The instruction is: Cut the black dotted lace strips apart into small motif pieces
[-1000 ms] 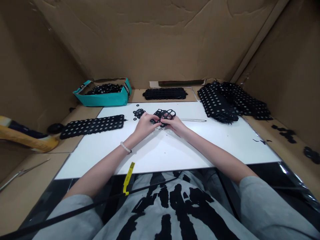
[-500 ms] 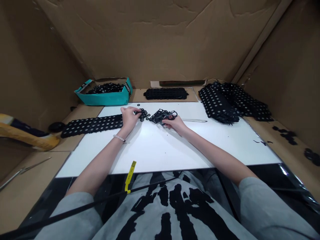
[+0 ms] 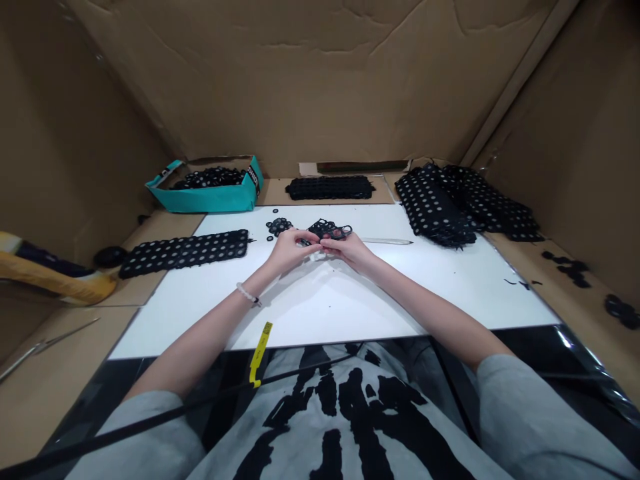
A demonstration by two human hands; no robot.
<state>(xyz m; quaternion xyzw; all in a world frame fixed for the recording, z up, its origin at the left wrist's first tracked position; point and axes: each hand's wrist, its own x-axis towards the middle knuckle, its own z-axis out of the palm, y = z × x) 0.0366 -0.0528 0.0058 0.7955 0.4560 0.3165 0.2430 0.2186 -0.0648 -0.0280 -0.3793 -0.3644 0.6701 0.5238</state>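
Observation:
My left hand point(image 3: 293, 251) is closed in a pinch, its fingertips meeting those of my right hand over the white board. What it pinches is too small to make out. My right hand point(image 3: 353, 251) is closed on the near edge of a black openwork piece point(image 3: 327, 228) made of linked loops. Just left of that piece lies a pile of small black rings point(image 3: 278, 227), partly behind my left hand. A strip of black fabric with pale dots point(image 3: 187, 253) lies flat on the left. To the right rests a slim silvery pen-like tool point(image 3: 387, 241).
A teal box point(image 3: 210, 199) of dotted black pieces stands back left. Behind the white board point(image 3: 310, 307) lies a folded black strip point(image 3: 330, 188). Dotted fabric stacks point(image 3: 435, 207) sit back right. Scissors-like metal point(image 3: 55, 341) and a yellow tube point(image 3: 65, 277) are left. Cardboard walls point(image 3: 320, 87) enclose everything.
My left hand has moved right from the pile of rings to meet my right hand at the openwork piece. My right hand has stayed nearly in place, holding that piece.

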